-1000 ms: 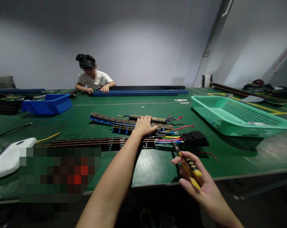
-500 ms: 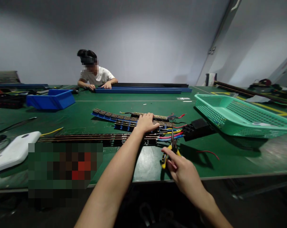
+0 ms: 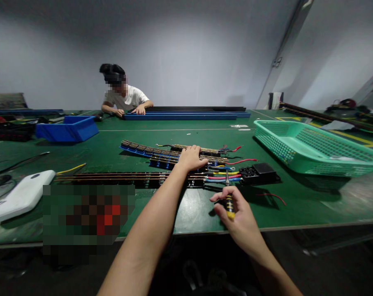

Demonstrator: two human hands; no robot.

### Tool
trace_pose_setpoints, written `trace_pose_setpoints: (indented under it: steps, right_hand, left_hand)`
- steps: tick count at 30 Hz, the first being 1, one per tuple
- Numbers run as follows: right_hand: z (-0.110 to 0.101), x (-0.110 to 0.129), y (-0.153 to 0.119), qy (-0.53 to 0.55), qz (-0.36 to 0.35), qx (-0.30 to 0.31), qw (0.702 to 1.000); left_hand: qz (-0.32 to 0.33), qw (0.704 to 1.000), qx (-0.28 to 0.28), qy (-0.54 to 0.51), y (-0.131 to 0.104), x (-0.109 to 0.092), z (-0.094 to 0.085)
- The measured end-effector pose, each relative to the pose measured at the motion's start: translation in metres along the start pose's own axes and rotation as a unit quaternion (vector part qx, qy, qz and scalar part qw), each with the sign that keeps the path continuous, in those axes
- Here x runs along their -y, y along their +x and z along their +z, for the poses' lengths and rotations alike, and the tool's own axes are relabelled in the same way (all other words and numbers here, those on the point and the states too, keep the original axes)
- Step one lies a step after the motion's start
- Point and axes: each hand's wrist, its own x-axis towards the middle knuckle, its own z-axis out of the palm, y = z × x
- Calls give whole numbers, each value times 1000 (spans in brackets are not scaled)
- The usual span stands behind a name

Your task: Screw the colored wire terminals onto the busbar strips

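Note:
My left hand (image 3: 191, 159) rests palm down across the busbar strips (image 3: 161, 159), its fingers bent over their upper edge; whether it grips them I cannot tell. Below runs a long dark rail (image 3: 112, 178) with copper-coloured bars. Coloured wires (image 3: 225, 177) lead from its right end to a black connector block (image 3: 258, 173). My right hand (image 3: 237, 205) is closed around yellow-and-black pliers (image 3: 230, 205), whose tip points away from me at the wires. A loose red wire (image 3: 275, 197) lies to the right of that hand.
A green perforated basket (image 3: 316, 150) stands at the right, a blue bin (image 3: 69, 128) at the left. The white device (image 3: 24, 195) lies at the near left. Across the table (image 3: 186, 213), a person (image 3: 126, 98) leans over long blue rails (image 3: 186, 116).
The pliers in my right hand have turned and now look narrower, with the handles nearer together. The connector block has turned to lie flatter. My left hand stays on the strips.

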Motion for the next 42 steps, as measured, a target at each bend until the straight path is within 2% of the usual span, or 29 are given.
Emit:
trace_pose_setpoints:
  steps: [2,5,7,8,11,14,17,21,23,25,28,31,33,35,38,40,42]
  right_hand:
    - [5,2,0,134,25,-65,989]
    - [14,6,0,299,57,-160,939]
    - [19,7,-1,356,71,-183,913]
    - [20,7,-2,363,76,-187,910]
    - [16,8,-7,318,101,-167,928]
    - [6,7,-17,203,114,-94,968]
    - [-1,9,-35,69,66,-17,995]
    - [-1,15,-54,-20,-16,23,999]
    - [-2,17,-51,-5,-54,35,998]
    - [-4,17,-39,45,-63,45,996]
    - [-10,12,-11,168,-24,50,984]
    - [-13,7,16,277,30,53,959]
    - [-14,5,28,311,62,45,947]
    - [-14,4,36,306,85,22,948]
    - [-13,0,37,202,86,-7,976]
    - [-10,-3,35,69,43,10,997]
    - [-5,-7,31,-78,-23,34,996]
  left_hand:
    - [0,1000,0,1,0,0,0]
    - [2,1000,-1,1,1,0,-1]
    - [4,1000,-4,3,1,0,-1]
    - [4,1000,-5,4,1,0,-1]
    - [4,1000,-6,5,2,1,2]
    - [3,1000,-5,5,3,3,5]
    - [3,1000,-7,4,3,4,6]
    - [4,1000,0,-3,3,4,6]
    - [1,1000,5,-6,3,3,5]
    - [-1,1000,7,-8,2,3,5]
    - [1,1000,9,-7,1,2,3]
    - [2,1000,9,-6,1,1,2]
    - [2,1000,5,-6,1,1,2]
    - [4,1000,3,-8,0,2,2]
    - [3,1000,5,-11,0,2,2]
    - [0,1000,9,-13,0,2,1]
    - [-2,1000,11,-12,0,1,1]
